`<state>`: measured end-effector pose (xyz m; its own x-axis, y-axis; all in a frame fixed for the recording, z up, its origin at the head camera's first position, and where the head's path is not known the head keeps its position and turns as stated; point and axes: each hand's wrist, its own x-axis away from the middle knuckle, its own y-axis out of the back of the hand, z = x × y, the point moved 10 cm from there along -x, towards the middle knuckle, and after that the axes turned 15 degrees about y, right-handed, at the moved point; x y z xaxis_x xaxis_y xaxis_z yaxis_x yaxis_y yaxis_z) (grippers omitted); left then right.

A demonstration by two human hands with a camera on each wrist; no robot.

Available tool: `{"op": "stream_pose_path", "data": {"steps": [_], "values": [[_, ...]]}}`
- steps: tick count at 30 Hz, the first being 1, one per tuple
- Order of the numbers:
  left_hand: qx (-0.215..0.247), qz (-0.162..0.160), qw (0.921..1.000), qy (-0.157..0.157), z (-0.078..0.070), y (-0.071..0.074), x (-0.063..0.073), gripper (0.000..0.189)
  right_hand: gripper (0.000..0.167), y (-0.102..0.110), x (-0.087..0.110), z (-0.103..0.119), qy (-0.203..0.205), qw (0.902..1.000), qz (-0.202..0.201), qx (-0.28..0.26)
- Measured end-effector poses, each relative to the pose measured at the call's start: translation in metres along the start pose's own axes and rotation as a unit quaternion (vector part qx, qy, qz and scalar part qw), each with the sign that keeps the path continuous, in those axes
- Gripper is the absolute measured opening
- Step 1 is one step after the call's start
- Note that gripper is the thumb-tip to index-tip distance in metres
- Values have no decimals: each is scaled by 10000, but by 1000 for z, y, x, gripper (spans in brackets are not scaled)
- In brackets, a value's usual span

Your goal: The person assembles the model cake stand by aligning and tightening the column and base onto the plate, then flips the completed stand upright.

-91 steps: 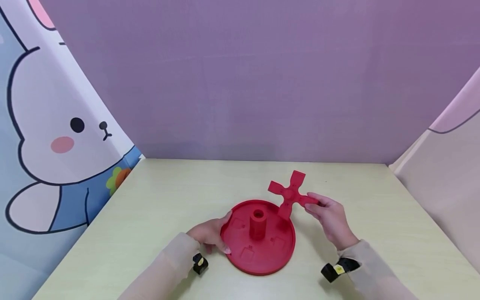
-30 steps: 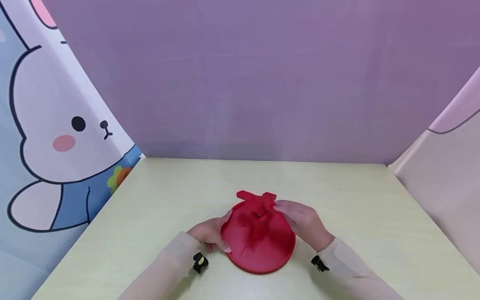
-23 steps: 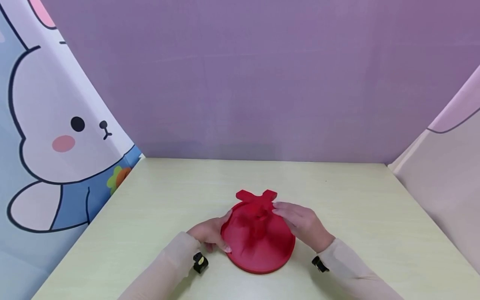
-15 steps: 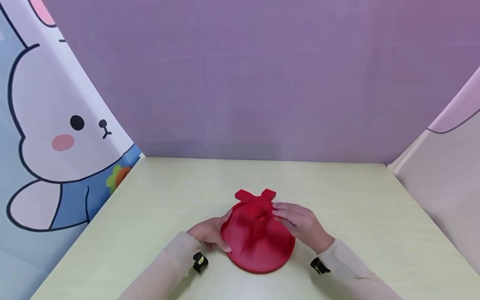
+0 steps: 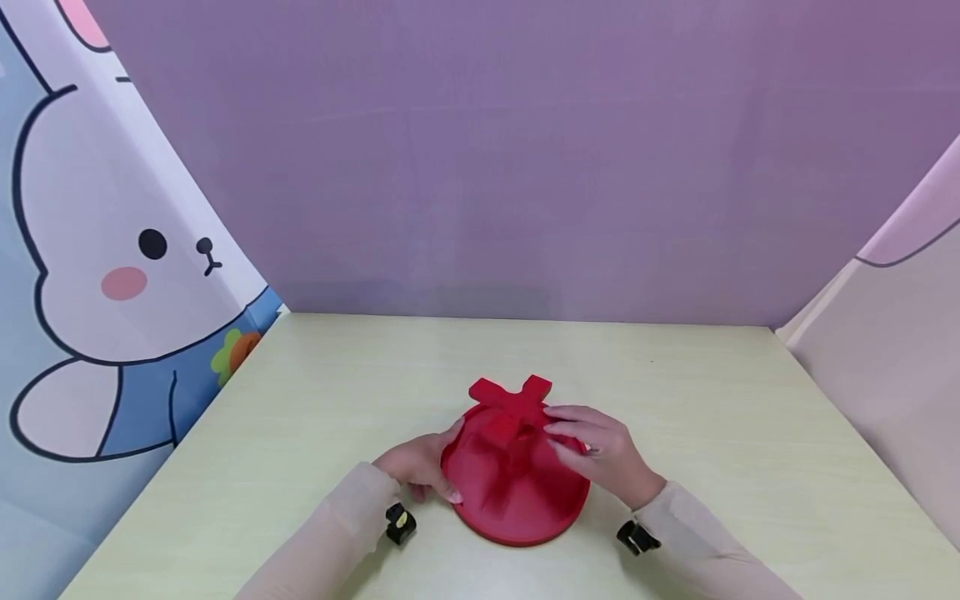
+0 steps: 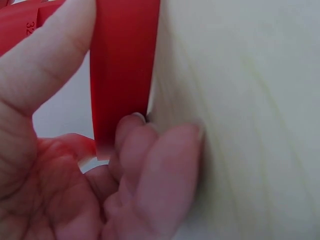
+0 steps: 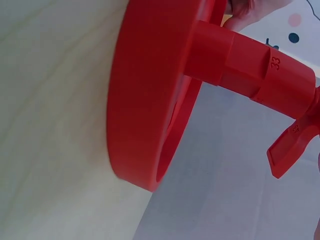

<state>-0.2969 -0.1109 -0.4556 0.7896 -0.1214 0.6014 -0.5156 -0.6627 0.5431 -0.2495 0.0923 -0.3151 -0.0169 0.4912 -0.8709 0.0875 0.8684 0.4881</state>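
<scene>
My left hand [image 5: 422, 464] grips the rim of a red round base [image 5: 521, 521] lying on the table, with the thumb over the edge and the fingers along its outer side. A thick red post [image 7: 250, 62] marked 33 rises from the middle of this base. Over the post's top sits a red cross-shaped piece [image 5: 512, 403], two of its arms pointing away from me. My right hand [image 5: 603, 454] holds the piece at its near right arm, which the fingers mostly hide. Only slivers of that hand's fingers show in the right wrist view.
A pale wood-look table [image 5: 360, 367] lies under everything. Purple cloth [image 5: 525, 167] stands behind it, with a cartoon rabbit sheet [image 5: 112, 250] to the left and a pale sheet [image 5: 892, 367] to the right.
The cross-shaped piece has come left from beside the base to over the post, carried by my right hand. Lately it has turned or tilted slightly. My left hand keeps its place.
</scene>
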Motion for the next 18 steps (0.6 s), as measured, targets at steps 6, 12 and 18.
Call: {"op": "stream_pose_path", "data": {"steps": [6, 12, 18], "values": [[16, 27, 10000, -20, -1, -1, -1, 111, 39, -2, 0, 2, 142, 9998, 113, 95], [-34, -4, 10000, 24, -1, -1, -2, 111, 40, -4, -5, 12, 673, 9954, 514, 452], [-80, -22, 9999, 104, 0, -2, -4, 112, 45, -9, -4, 13, 750, 9905, 973, 617]]}}
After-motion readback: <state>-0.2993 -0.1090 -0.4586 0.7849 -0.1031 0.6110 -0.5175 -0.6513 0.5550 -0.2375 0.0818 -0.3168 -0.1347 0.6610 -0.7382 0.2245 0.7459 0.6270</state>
